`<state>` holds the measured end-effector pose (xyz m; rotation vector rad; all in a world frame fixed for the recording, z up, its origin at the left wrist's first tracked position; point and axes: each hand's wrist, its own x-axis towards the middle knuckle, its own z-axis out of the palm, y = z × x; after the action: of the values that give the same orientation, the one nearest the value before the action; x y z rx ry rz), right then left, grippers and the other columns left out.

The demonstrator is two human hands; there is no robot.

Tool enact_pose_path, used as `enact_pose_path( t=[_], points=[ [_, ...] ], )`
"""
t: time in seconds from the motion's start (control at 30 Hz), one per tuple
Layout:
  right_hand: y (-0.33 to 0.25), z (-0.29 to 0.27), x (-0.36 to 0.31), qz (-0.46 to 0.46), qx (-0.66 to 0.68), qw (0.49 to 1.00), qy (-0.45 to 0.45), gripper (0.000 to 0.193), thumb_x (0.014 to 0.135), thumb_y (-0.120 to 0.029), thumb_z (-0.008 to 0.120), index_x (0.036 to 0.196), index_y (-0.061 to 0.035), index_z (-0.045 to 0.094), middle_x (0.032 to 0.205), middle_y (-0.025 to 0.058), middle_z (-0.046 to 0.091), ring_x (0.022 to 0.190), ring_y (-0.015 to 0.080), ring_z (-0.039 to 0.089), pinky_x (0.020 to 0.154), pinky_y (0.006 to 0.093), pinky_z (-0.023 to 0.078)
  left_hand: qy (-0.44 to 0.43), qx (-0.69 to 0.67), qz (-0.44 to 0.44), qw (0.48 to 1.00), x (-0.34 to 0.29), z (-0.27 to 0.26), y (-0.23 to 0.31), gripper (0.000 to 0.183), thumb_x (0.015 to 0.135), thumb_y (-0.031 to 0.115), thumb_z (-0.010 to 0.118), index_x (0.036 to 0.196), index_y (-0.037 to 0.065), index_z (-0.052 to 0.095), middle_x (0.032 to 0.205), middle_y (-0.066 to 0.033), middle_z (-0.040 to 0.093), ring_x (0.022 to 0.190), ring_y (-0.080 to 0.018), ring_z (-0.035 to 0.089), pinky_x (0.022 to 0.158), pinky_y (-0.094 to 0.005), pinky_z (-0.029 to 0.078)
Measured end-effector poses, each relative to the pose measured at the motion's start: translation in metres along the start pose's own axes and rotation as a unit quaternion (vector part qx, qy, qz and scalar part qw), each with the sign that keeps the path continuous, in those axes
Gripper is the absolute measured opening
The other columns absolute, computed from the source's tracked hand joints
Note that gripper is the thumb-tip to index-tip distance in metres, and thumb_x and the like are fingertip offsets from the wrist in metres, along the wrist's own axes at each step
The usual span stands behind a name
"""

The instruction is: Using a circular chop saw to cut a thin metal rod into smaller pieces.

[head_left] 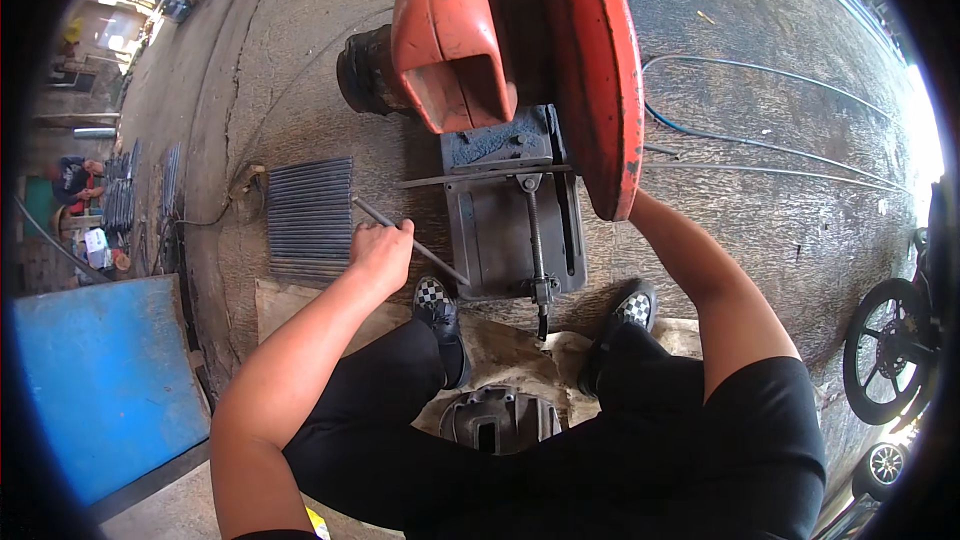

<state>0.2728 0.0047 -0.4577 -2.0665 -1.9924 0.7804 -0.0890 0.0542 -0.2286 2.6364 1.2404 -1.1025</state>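
My left hand is closed around a short metal rod, which slants down to the near left corner of a dark machine base. This is a cut-off saw with a red motor housing and a large round red guard. A thin long bar lies across the base, passes under the guard and runs out to the right. A clamp screw on the base points toward me. My right forearm reaches behind the guard, which hides that hand and its fingers.
Many cut rods lie side by side left of the saw. A blue panel stands at lower left. Hoses or cables loop over the floor at right, near a motorcycle wheel. Another person sits far left.
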Motion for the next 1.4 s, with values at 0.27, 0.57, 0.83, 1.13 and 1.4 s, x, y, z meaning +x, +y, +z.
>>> enact_pose_path(
  t=[0.27,0.57,0.83,1.13,1.4],
  points=[
    [0.042,-0.017,-0.009,-0.067,-0.098,0.99,0.076,0.015,0.089,-0.013,0.052,0.094,-0.0092,0.065,0.102,0.0154,0.064,0.094,0.0338,0.065,0.078,0.0448,0.053,0.033,-0.128,-0.044,0.99,-0.002,0.003,-0.019,0.02,0.089,0.013,0.055,0.101,-0.003,0.059,0.08,-0.0203,0.067,0.083,-0.0356,0.067,0.074,-0.0461,0.052],
    [0.022,-0.039,-0.003,0.049,-0.074,0.996,-0.032,0.017,0.087,-0.013,0.054,0.098,-0.0106,0.066,0.099,0.0153,0.067,0.096,0.0331,0.065,0.081,0.0436,0.051,0.117,-0.463,-0.123,0.87,0.017,0.008,-0.04,0.032,0.094,0.024,0.055,0.101,-0.007,0.06,0.082,-0.0192,0.068,0.077,-0.0288,0.069,0.074,-0.0397,0.05],
    [0.028,-0.022,0.001,0.081,-0.058,0.992,-0.076,0.025,0.087,-0.017,0.054,0.109,-0.0127,0.065,0.109,0.0175,0.065,0.106,0.0331,0.061,0.09,0.0429,0.05,0.187,-0.466,-0.113,0.858,0.086,0.026,-0.031,0.029,0.093,0.022,0.057,0.088,-0.007,0.059,0.075,-0.0172,0.067,0.067,-0.0223,0.069,0.064,-0.0358,0.051],
    [0.027,-0.027,-0.004,0.086,-0.013,0.994,-0.061,0.031,0.085,-0.012,0.05,0.112,-0.0122,0.064,0.112,0.0172,0.064,0.108,0.0336,0.06,0.092,0.0425,0.049,0.221,-0.572,-0.076,0.786,0.115,0.064,-0.001,0.026,0.092,0.02,0.059,0.091,-0.006,0.061,0.075,-0.0142,0.067,0.069,-0.0207,0.069,0.065,-0.0326,0.05],
    [0.019,-0.035,-0.01,0.1,-0.015,0.993,-0.064,0.032,0.084,-0.013,0.051,0.114,-0.0127,0.063,0.115,0.0163,0.063,0.11,0.0325,0.059,0.093,0.0417,0.048,0.21,-0.524,-0.078,0.822,0.13,0.078,0.0,0.023,0.094,0.019,0.055,0.096,-0.004,0.059,0.088,-0.0142,0.068,0.076,-0.02,0.068,0.069,-0.0319,0.051]
  ],
)
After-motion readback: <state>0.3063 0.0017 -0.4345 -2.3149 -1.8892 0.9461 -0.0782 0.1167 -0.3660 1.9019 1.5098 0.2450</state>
